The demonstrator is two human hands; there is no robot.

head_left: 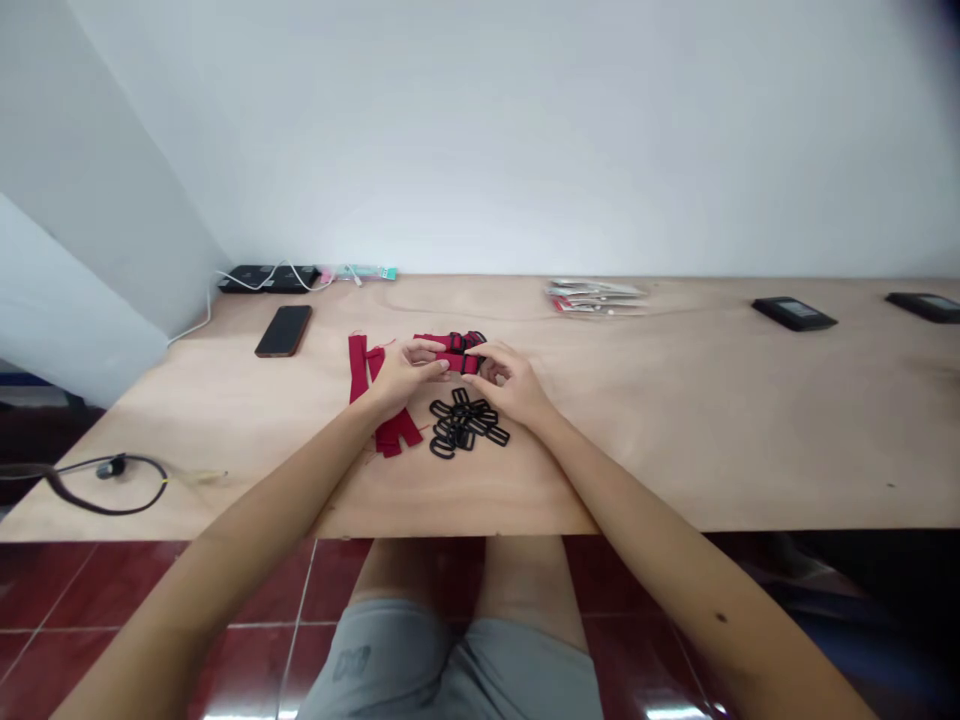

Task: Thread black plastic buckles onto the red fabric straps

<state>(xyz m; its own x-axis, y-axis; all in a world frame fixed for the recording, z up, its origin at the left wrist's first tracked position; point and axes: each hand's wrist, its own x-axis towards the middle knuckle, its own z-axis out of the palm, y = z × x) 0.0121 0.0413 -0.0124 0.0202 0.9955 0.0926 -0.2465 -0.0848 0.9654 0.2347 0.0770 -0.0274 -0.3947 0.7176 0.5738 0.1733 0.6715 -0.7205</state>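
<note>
My left hand (409,374) pinches the left part of a short red strap (456,363) fitted with black buckles. At the strap's right end, my right hand (513,382) has its thumb and fingers closed on the black buckle. More red straps with black buckles (457,341) lie just behind the fingers. Under and beside my left wrist are loose red strap pieces (358,362), some with frayed threads. In front of the hands sits a small heap of black plastic slider buckles and hooks (466,424).
On the wooden table (675,430) a phone (284,331) lies at the left, near black boxes (268,279) with a white cable. A stack of flat packets (594,297) is by the wall. Black devices (793,313) lie right; a black cable (112,510) loops at the left edge.
</note>
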